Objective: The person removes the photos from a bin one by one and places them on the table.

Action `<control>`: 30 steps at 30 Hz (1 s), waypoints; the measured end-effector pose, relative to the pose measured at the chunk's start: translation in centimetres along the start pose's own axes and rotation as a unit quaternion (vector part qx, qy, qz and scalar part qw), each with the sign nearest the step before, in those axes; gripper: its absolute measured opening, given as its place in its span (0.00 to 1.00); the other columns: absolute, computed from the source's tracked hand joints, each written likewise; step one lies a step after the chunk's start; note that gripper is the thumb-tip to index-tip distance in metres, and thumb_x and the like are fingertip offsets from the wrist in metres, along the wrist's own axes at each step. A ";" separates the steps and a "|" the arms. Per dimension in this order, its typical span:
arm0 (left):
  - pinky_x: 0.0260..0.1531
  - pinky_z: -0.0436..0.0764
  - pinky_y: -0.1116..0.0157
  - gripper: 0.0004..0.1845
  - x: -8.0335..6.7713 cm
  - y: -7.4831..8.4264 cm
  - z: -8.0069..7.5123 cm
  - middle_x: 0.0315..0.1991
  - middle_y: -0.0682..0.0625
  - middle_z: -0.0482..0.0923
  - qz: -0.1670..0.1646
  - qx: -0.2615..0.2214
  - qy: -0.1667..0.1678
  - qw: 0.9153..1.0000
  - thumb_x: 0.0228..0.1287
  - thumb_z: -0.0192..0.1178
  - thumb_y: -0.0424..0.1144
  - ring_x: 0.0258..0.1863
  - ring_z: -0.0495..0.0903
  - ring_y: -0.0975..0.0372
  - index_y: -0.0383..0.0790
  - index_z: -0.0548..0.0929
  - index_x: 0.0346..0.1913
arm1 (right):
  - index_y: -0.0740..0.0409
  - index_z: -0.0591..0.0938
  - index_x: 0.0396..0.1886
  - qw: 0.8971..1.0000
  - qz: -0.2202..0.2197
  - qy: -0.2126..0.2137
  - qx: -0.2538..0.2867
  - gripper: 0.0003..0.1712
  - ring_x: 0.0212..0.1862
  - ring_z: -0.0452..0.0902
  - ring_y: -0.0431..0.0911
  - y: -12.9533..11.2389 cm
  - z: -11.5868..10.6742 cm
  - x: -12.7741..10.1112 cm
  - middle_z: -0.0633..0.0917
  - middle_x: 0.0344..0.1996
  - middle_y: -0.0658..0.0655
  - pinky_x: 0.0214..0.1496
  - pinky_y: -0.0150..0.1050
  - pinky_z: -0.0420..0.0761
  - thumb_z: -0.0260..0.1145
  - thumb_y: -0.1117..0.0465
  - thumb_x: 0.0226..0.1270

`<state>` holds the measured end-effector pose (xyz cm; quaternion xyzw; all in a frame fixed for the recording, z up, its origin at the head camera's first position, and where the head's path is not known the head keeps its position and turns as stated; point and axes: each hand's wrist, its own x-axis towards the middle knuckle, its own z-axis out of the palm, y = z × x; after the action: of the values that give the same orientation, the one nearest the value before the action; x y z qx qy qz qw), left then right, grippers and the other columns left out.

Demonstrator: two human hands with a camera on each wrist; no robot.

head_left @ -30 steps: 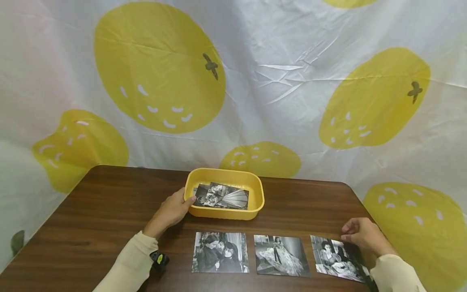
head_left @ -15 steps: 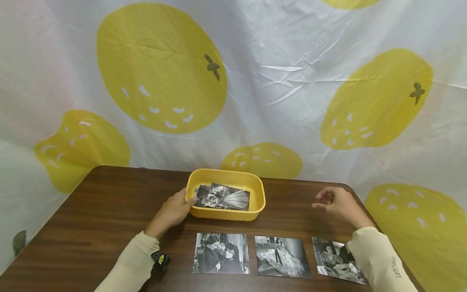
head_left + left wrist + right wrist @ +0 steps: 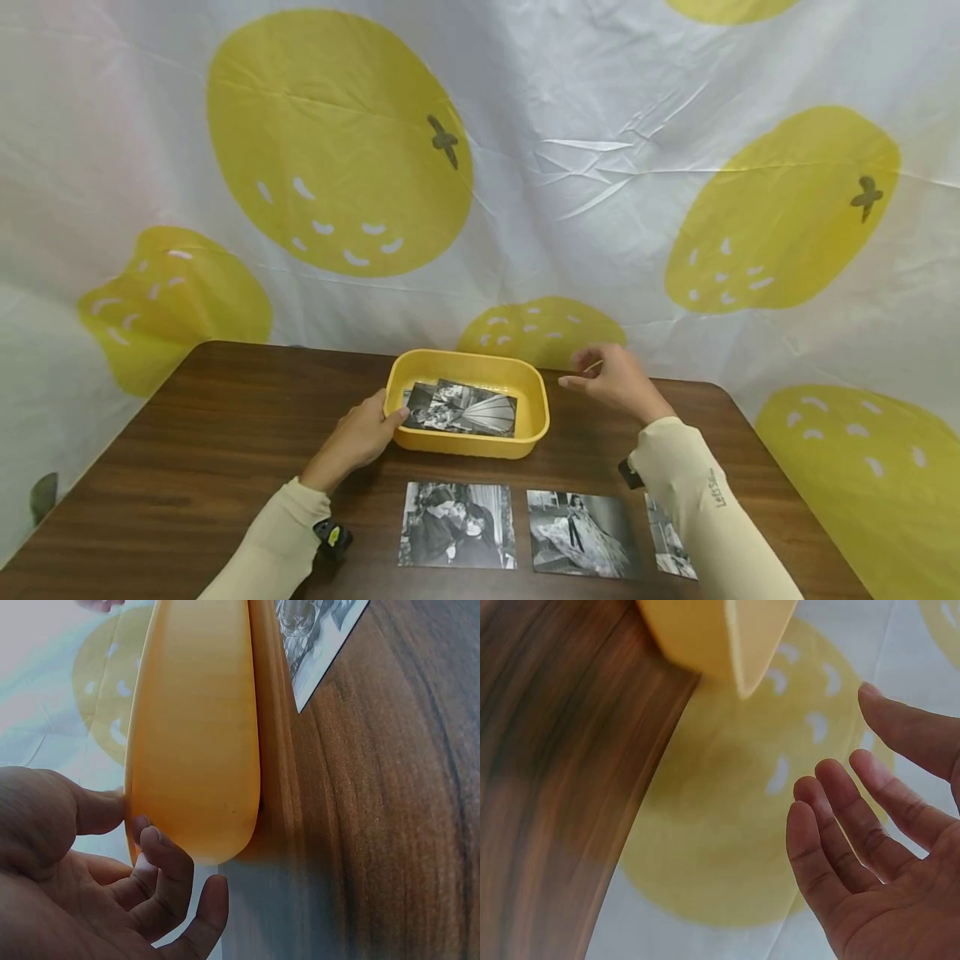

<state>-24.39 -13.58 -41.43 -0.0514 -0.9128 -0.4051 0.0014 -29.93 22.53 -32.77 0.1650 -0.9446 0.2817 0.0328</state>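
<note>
A yellow plastic basket (image 3: 468, 443) stands toward the back of the table, with several black-and-white photos (image 3: 472, 408) inside. My left hand (image 3: 360, 437) grips its left rim, thumb over the edge and fingers against the outer wall, as the left wrist view also shows (image 3: 97, 862). Just right of the basket, my right hand (image 3: 615, 383) hangs in the air with nothing in it; in the right wrist view its fingers (image 3: 840, 855) are spread and relaxed. In front lies a row of photos: a left one (image 3: 457, 525), a middle one (image 3: 579, 533) and a right one (image 3: 670, 542), partly covered by the right sleeve.
The brown wooden table (image 3: 195, 467) ends at the back against a white cloth (image 3: 555, 83) printed with yellow lemons. Black wrist devices show at both cuffs, one on the left (image 3: 332, 537).
My right hand has left the rightmost photo and moved up and left to beside the basket. The left hand keeps its grip on the rim.
</note>
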 end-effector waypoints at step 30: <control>0.36 0.75 0.53 0.23 0.0 0.0 0.2 0.30 0.48 0.73 -0.006 0.000 0.000 1.000 0.78 0.55 0.42 0.31 0.74 0.56 0.27 0.72 0.65 | 0.72 0.77 0.55 0.977 0.013 -0.150 -0.151 0.40 0.59 0.75 0.62 -3.8 13.1 4.7 0.78 0.55 0.70 0.64 0.51 0.73 0.84 0.53 0.50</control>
<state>-24.34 -13.44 -41.53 -0.0458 -0.9130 -0.4054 -0.0008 -32.70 11.07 -41.10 0.1868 -0.9724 0.1079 -0.0887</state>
